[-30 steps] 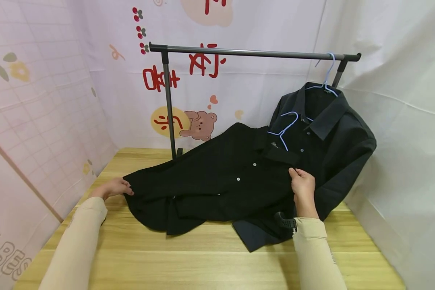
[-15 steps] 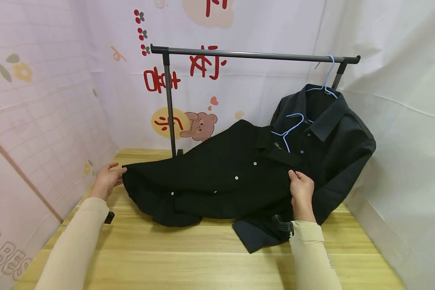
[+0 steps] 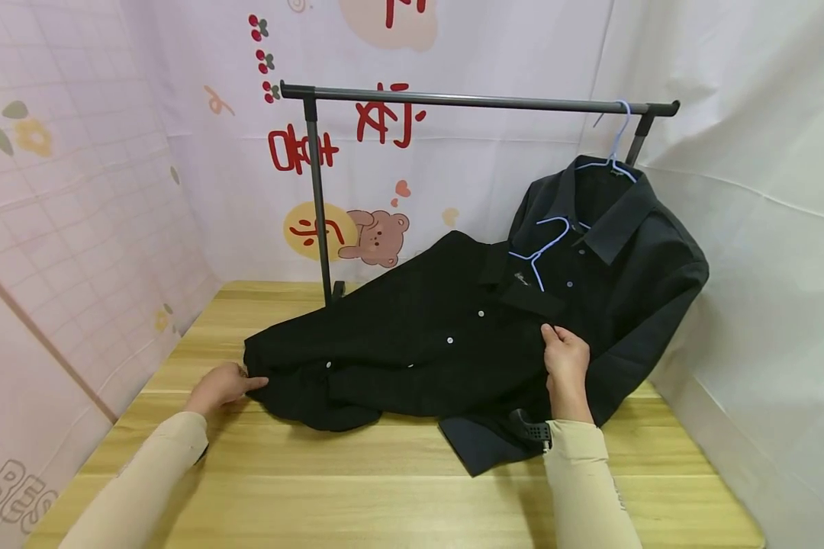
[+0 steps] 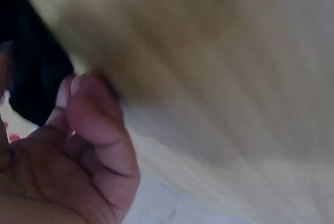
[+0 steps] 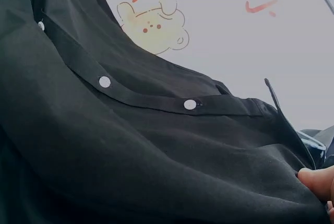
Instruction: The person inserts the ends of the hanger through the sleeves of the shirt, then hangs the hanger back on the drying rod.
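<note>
A black button-up shirt [image 3: 398,335] with white buttons lies stretched across the table, its collar to the right and its hem to the left. At the hem, my left hand [image 3: 225,385] holds the lower corner between thumb and curled fingers; the black cloth [image 4: 39,67] shows beside those fingers in the left wrist view. My right hand [image 3: 567,358] pinches the shirt just below its collar, and the thumb [image 5: 314,179] presses on the fabric in the right wrist view. A light blue hanger [image 3: 537,255] pokes out of the neck opening.
A dark metal rack [image 3: 453,97] stands at the back of the wooden table [image 3: 357,496]. From its right end hangs a dark shirt [image 3: 648,267] on another blue hanger [image 3: 618,141], behind the lying shirt. Printed white sheets enclose the table.
The left hand first rises with the hem, then comes down and toward me to its lower corner. The hem's left part lies lower and rearranged; the right hand keeps its hold.
</note>
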`<state>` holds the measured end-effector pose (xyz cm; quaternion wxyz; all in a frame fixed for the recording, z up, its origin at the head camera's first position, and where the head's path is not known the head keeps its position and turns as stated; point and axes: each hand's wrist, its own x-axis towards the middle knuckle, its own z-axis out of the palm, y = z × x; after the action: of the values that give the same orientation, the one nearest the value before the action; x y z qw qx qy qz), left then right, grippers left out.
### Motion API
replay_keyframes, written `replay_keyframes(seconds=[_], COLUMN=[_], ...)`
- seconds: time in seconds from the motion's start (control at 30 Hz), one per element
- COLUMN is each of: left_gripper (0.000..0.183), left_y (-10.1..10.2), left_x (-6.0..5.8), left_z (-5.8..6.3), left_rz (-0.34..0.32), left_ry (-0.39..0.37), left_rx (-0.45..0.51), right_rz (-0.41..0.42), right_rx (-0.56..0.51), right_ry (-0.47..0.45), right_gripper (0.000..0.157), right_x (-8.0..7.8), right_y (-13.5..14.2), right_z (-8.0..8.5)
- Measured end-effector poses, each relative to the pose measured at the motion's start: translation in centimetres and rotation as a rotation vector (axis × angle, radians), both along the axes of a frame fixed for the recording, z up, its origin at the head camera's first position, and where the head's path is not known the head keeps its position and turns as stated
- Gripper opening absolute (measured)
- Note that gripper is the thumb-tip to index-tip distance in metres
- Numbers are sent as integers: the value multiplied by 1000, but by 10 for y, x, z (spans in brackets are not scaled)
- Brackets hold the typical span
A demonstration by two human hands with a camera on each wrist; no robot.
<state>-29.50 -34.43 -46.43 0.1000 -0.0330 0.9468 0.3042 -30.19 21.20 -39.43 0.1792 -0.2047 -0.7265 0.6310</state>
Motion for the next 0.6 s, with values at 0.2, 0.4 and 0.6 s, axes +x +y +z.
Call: replay_keyframes(seconds=[0.2,0.4,0.6], left_gripper=[31,29,17], left_y=[5,0,-17], left_x=[-4,-13,-20], left_z=[-2,26,57], left_rz=[22,257,396], left_ry=[70,97,277], left_rx=[236,996,1115], right_rz=[1,0,-3], right_rx=[-3,-15,-23], right_ry=[-14,-2,-17], right_gripper=[36,38,39], right_x=[1,2,1], right_y=[-1,1,2], right_z=[-1,1,0])
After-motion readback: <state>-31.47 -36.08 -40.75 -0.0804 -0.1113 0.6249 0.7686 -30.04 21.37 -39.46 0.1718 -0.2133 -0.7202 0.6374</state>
